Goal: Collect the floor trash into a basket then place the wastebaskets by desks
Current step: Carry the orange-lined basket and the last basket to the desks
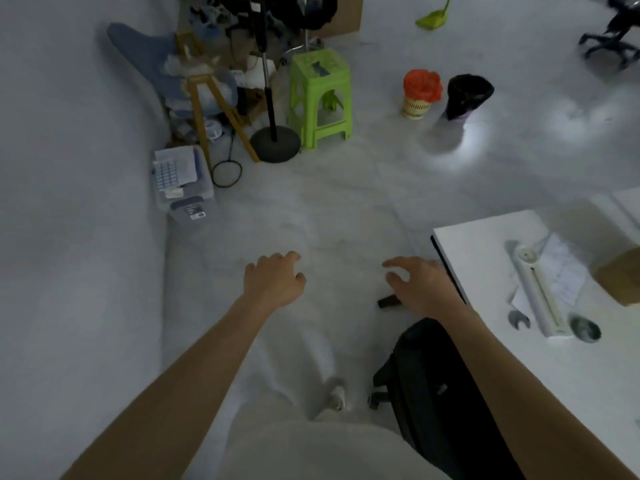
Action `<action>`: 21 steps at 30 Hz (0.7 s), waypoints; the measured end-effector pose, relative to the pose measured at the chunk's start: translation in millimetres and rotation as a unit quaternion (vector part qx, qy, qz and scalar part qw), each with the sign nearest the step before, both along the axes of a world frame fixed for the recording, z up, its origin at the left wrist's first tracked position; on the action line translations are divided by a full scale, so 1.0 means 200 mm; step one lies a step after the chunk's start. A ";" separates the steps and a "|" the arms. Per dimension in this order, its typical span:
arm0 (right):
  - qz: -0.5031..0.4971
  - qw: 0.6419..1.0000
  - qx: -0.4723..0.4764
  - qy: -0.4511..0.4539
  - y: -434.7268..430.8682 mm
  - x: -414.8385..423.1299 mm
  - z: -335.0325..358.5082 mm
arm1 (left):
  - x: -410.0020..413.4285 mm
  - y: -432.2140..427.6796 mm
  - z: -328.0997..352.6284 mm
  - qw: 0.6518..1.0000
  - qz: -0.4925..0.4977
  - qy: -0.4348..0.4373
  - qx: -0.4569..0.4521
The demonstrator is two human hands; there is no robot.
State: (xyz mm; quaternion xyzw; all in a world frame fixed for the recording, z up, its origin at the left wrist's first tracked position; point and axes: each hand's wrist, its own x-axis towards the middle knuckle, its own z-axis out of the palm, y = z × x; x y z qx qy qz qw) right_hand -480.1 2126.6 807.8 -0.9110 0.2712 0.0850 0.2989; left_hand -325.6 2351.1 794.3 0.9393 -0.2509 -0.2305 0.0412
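Two wastebaskets stand on the pale floor far ahead: a small woven basket with an orange liner (420, 93) and, just right of it, a taller basket with a black liner (465, 97). Both of my arms reach forward over the floor, well short of them. My left hand (273, 278) hangs with fingers loosely curled and holds nothing. My right hand (420, 284) is spread with relaxed fingers, also holding nothing, just left of the white desk's (485, 244) corner. A small dark object (389, 302) lies on the floor under my right hand.
A black office chair (426, 382) sits under my right arm beside the desk. A green plastic stool (320, 98), a black stand base (275, 143), a wooden easel (214, 109) and a clear storage box (181, 183) crowd the left back. A green dustpan (433, 19) lies far back.
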 end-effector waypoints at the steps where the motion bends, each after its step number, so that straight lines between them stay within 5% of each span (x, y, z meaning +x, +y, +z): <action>1: -0.001 1.000 -0.008 0.001 -0.03 0.08 0.03 | 0.06 -0.04 0.00 1.000 -0.004 -0.006 -0.003; 10: -0.081 0.997 -0.014 0.006 -0.50 1.08 -0.10 | 1.24 -0.64 -0.08 0.996 -0.084 0.000 0.015; 21: -0.209 0.977 0.015 0.038 -1.10 1.69 -0.16 | 2.15 -1.64 -0.06 0.973 -0.229 0.005 0.036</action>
